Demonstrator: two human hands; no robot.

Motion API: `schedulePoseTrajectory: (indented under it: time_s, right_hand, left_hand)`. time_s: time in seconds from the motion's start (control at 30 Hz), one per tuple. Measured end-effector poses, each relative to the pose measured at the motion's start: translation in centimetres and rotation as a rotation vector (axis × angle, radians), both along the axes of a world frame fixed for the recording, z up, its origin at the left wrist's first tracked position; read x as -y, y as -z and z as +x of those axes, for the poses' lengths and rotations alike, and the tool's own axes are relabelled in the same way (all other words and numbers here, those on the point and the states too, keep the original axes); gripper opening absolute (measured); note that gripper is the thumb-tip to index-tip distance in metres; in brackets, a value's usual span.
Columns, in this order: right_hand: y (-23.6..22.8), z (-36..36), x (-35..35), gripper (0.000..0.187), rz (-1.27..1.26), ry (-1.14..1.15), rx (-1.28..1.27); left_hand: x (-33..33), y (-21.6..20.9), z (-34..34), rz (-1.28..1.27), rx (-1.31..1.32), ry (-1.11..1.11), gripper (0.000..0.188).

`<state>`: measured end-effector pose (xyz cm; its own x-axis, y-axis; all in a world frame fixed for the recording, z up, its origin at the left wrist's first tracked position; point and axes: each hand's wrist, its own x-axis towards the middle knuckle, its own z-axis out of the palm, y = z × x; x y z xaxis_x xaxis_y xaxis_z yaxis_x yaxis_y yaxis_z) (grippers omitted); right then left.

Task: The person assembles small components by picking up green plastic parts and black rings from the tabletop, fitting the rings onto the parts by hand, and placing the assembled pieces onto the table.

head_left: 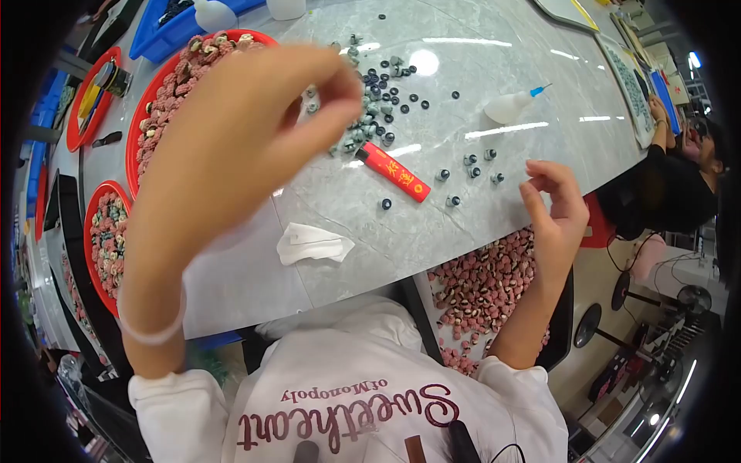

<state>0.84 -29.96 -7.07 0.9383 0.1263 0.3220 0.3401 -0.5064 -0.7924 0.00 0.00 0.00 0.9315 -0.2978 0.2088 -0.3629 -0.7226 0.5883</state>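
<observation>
My left hand (266, 116) is raised over the left part of the grey table, blurred by motion. Its fingers curl toward the thumb beside a scatter of small grey-green pieces and dark rings (375, 79); whether anything is between them is hidden by the smear. On the right, my right hand (557, 208) hovers by the table edge, fingers bent and apart from the thumb, nothing visible in it. Nearest to it are several small grey-green pieces topped with dark rings (472, 160). A red lighter (394, 171) lies between the hands. Beyond the right hand lies a white needle-tipped squeeze bottle (505, 108).
A folded white tissue (312, 243) lies near the front edge. Red trays (133, 150) of pink pieces stand at left, with a blue bin (154, 46) behind. Below the right forearm is a bin of pink pieces (486, 282). Another person (656, 189) works at far right.
</observation>
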Motion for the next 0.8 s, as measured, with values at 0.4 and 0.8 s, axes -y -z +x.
schedulePoseTrajectory:
  time_s: [0.4, 0.8]
  right_hand:
    - [-2.7, 0.5, -1.3, 0.014, 0.098, 0.026, -0.001]
    - [-1.7, 15.0, -14.7, 0.011, -0.599, -0.617, -0.106]
  left_hand:
    - [-3.3, 2.2, -13.6, -0.292, -0.177, -0.418, 0.009]
    - [-1.1, 3.0, -13.6, -0.281, -0.131, 0.003, 0.014]
